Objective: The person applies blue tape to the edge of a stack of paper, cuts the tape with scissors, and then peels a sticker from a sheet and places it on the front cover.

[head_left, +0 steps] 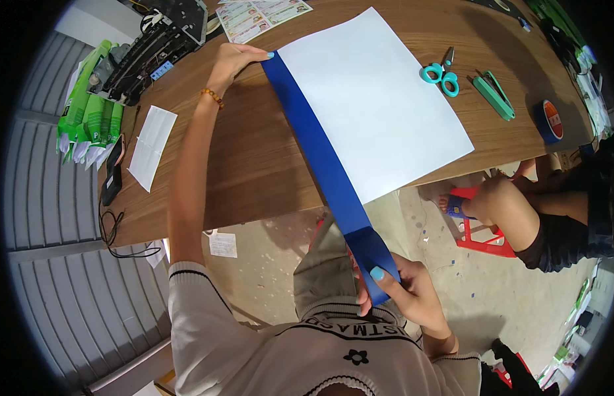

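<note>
A large white sheet (373, 99) lies on the wooden table, its near corner reaching past the front edge. Along its left side runs a wide strip of blue tape (313, 142), stretched toward my body. My left hand (235, 65), a beaded bracelet at its wrist, pinches the strip's far end at the sheet's far left corner. Close to my lap, off the table, my right hand (412, 290) grips the roll of blue tape (371, 257), thumb on top and fingers partly hidden beneath it.
Turquoise scissors (441, 76), a green stapler (493, 96) and another blue tape roll (549, 122) lie right of the sheet. At left are a folded white paper (152, 146), green packets (92, 119) and a black machine (158, 56). A person (518, 214) sits at the right.
</note>
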`<act>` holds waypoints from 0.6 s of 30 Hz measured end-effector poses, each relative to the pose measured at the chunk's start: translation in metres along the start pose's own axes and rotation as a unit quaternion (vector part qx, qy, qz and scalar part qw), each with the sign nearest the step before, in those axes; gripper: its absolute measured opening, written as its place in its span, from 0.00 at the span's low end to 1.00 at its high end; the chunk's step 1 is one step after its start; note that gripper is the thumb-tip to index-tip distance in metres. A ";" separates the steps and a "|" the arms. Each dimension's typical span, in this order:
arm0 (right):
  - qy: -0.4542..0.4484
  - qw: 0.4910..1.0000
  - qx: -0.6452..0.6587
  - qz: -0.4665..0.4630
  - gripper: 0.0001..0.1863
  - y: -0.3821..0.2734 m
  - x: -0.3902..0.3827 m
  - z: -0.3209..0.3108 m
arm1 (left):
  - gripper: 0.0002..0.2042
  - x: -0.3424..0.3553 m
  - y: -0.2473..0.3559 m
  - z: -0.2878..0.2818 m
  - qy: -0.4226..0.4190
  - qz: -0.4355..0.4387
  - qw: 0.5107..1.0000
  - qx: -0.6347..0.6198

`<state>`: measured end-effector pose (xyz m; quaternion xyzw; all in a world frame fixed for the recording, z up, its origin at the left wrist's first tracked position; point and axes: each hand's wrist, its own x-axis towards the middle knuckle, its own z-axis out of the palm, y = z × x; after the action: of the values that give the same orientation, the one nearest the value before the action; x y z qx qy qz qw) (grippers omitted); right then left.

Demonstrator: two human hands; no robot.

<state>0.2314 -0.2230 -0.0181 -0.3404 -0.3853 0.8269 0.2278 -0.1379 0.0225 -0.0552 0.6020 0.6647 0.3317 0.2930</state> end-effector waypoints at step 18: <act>0.022 0.997 -0.067 0.013 0.13 0.037 0.016 -0.015 | 0.10 -0.004 0.004 0.000 0.025 0.010 1.000 0.006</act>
<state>0.2279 -0.2277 -0.0610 -0.3778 -0.4304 0.7945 0.2020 -0.1351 0.0187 -0.0525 0.6020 0.6678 0.3457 0.2687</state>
